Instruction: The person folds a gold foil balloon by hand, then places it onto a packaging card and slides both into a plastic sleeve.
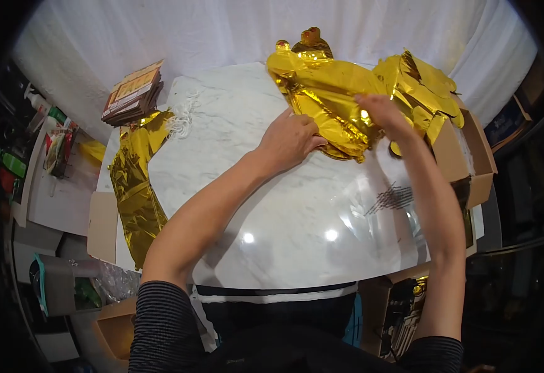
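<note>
A shiny gold foil sheet (pixel 337 84), crumpled and folded, lies at the back right of the white marbled table (pixel 247 217). My left hand (pixel 289 140) is closed on its lower left edge, thumb and fingers pressed together. On the foil's right side is my right hand (pixel 381 114), slightly blurred, its fingers bent against the gold surface; whether they grip it is unclear. More gold foil pieces (pixel 418 87) are heaped just beyond my right hand. A clear plastic bag (pixel 381 217) with dark print lies below my right hand, partly behind the forearm.
A stack of printed packets (pixel 134 93) stands at the back left, beside white strings (pixel 184 118). A long gold foil strip (pixel 136 199) hangs along the left edge. An open cardboard box (pixel 480 155) stands at the right edge. White curtain (pixel 222 31) hangs behind.
</note>
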`<action>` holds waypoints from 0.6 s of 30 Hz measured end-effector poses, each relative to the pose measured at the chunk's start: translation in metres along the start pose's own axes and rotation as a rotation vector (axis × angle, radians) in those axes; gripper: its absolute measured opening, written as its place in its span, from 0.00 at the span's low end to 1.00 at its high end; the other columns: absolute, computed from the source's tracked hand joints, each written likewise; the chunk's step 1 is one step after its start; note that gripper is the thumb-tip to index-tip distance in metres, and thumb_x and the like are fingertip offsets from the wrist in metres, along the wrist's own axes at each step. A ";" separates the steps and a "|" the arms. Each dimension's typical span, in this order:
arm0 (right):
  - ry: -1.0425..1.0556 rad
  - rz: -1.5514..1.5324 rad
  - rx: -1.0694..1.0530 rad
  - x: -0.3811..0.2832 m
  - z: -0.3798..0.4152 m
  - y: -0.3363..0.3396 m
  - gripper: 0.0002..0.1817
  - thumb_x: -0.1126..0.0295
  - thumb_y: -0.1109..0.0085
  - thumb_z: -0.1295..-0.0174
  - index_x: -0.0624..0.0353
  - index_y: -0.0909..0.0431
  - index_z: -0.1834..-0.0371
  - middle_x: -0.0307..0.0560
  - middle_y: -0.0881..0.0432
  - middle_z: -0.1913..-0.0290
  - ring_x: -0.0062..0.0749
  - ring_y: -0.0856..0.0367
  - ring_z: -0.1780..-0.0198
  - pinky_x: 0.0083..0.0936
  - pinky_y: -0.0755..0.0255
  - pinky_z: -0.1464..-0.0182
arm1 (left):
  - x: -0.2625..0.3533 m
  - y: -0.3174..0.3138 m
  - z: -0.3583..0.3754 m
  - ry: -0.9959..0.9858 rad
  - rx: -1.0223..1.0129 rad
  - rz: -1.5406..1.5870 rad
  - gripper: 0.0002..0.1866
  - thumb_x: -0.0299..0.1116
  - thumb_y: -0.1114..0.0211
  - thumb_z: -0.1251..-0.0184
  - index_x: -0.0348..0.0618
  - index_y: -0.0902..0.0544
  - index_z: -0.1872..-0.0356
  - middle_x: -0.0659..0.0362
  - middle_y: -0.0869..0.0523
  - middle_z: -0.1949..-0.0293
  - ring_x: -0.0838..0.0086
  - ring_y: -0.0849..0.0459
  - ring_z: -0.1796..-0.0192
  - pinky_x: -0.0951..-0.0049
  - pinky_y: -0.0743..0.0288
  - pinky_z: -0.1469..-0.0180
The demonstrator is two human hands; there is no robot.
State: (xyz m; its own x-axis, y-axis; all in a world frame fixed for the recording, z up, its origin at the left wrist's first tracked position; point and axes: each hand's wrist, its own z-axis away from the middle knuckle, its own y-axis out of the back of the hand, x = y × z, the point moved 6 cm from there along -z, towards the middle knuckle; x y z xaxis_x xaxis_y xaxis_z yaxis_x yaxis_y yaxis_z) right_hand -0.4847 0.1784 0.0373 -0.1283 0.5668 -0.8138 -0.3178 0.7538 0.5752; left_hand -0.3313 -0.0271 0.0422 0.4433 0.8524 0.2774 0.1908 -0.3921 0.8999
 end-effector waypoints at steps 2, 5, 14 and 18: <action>0.028 -0.144 0.071 0.000 -0.024 0.033 0.22 0.52 0.34 0.23 0.64 0.12 0.50 0.35 0.16 0.67 0.19 0.22 0.68 0.23 0.28 0.65 | -0.002 0.007 0.000 -0.074 0.089 -0.050 0.14 0.43 0.33 0.23 0.44 0.10 0.65 0.54 0.10 0.57 0.53 0.13 0.51 0.51 0.23 0.35; 0.181 -0.111 0.167 -0.042 -0.043 0.060 0.17 0.57 0.36 0.21 0.63 0.11 0.50 0.34 0.16 0.65 0.18 0.23 0.64 0.22 0.27 0.60 | -0.012 0.020 -0.033 -0.040 0.076 -0.147 0.15 0.43 0.32 0.25 0.43 0.11 0.69 0.52 0.09 0.65 0.52 0.11 0.59 0.52 0.19 0.46; 0.507 0.287 0.141 -0.139 -0.119 0.115 0.18 0.58 0.40 0.19 0.63 0.12 0.56 0.35 0.13 0.67 0.18 0.21 0.64 0.24 0.25 0.58 | -0.111 -0.017 -0.101 0.205 -0.065 -0.024 0.24 0.51 0.25 0.32 0.48 0.12 0.41 0.47 0.11 0.45 0.52 0.12 0.41 0.53 0.18 0.41; 0.463 0.760 0.802 -0.197 -0.144 0.242 0.20 0.55 0.41 0.21 0.62 0.14 0.42 0.39 0.10 0.58 0.25 0.17 0.61 0.32 0.24 0.60 | -0.121 -0.015 -0.094 0.229 -0.077 -0.114 0.35 0.63 0.23 0.40 0.52 0.15 0.38 0.48 0.16 0.37 0.45 0.24 0.27 0.51 0.27 0.29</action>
State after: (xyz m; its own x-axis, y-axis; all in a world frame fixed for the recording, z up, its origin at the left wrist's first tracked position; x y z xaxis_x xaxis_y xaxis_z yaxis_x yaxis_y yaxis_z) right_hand -0.6718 0.2006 0.3249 -0.4079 0.9075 -0.1008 0.6412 0.3633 0.6760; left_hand -0.4698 -0.0914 0.0266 0.2115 0.9491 0.2335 0.1567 -0.2688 0.9504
